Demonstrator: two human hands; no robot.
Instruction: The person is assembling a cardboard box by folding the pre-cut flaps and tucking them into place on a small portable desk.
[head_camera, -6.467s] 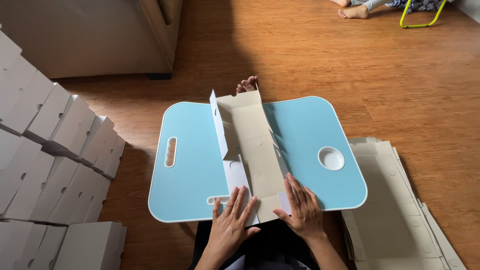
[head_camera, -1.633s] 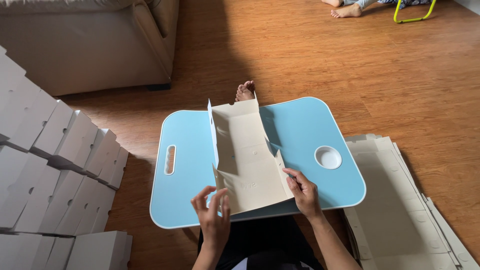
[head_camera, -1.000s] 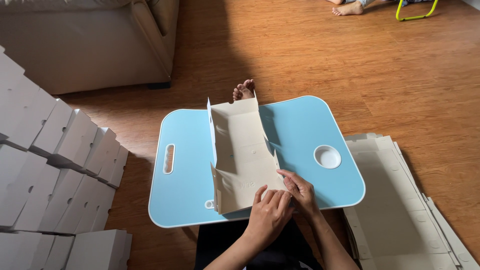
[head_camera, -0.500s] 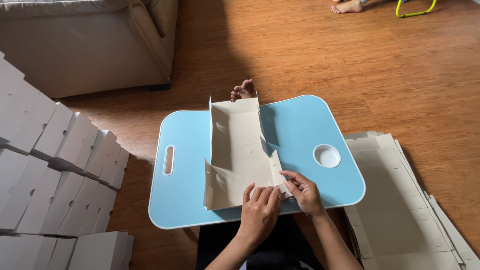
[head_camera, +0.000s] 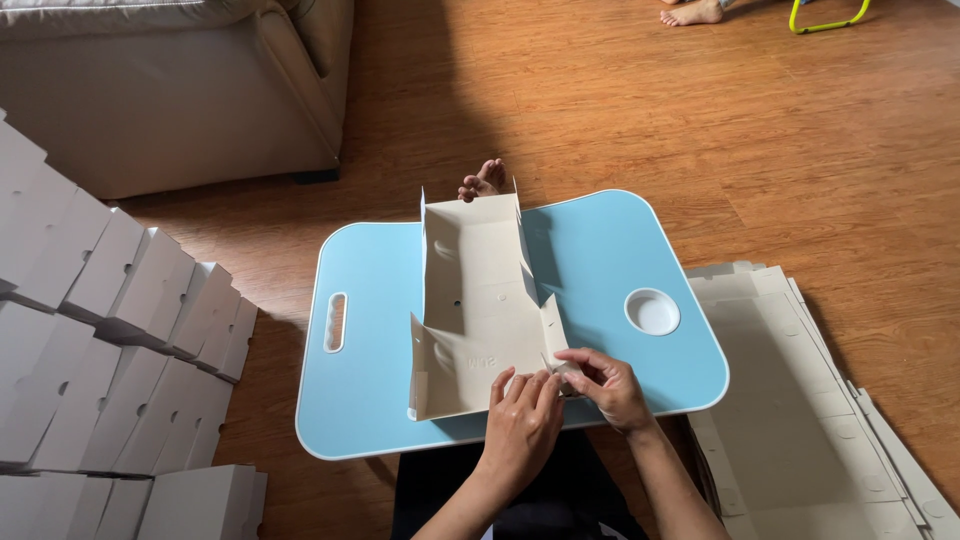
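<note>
Blue lap table among stacked boxes; both hands pinching half-folded carton.

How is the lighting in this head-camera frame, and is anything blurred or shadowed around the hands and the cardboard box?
Head view: soft daylight, no harsh glare; a broad shadow darkens the wooden floor beside the sofa. The left hand and right hand are sharp, as is the cardboard box on the blue lap table; the box's raised flaps shade its interior lightly. No visible motion blur.

Carton on lap table (folded boxes left).
</note>
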